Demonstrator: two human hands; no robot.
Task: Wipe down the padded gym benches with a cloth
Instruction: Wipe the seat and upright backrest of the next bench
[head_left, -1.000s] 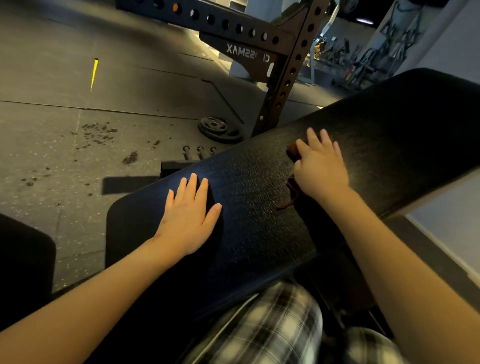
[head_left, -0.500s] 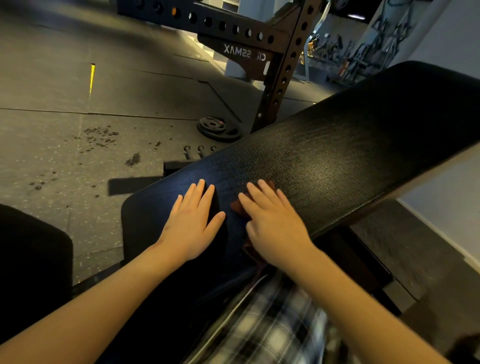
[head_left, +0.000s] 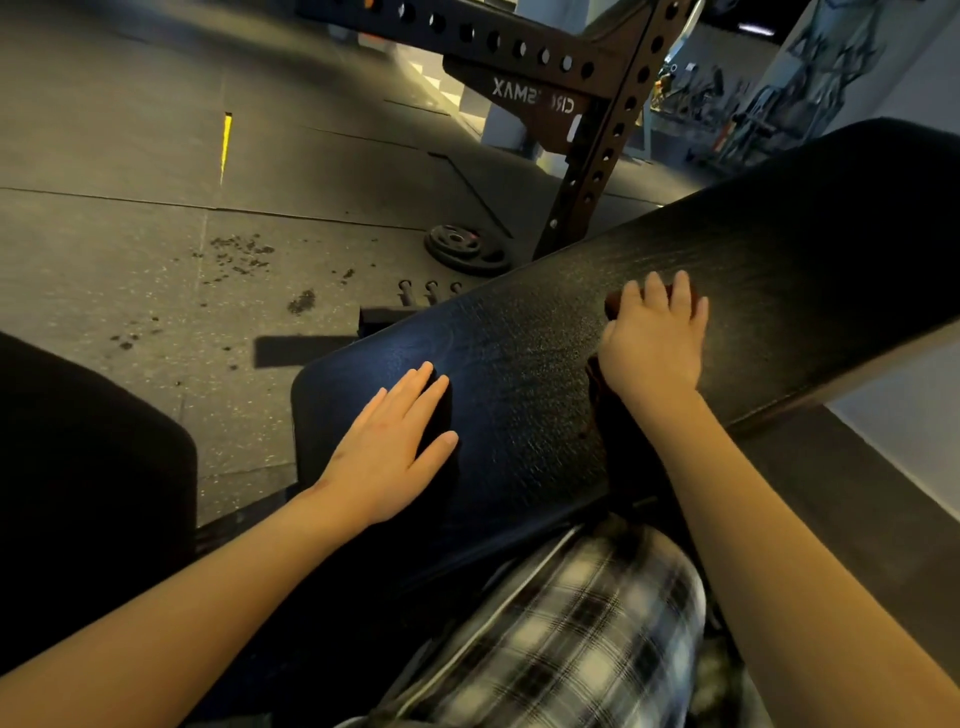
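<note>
The left hand is laid flat and empty, fingers straight, on the near end of the black bench pad, where it is best used only as a brace. Further right, the dark red cloth is pressed to the pad under the spread fingers of the right hand. Even pressure should be applied and strokes overlapped lengthwise, so that no strip is missed.
</note>
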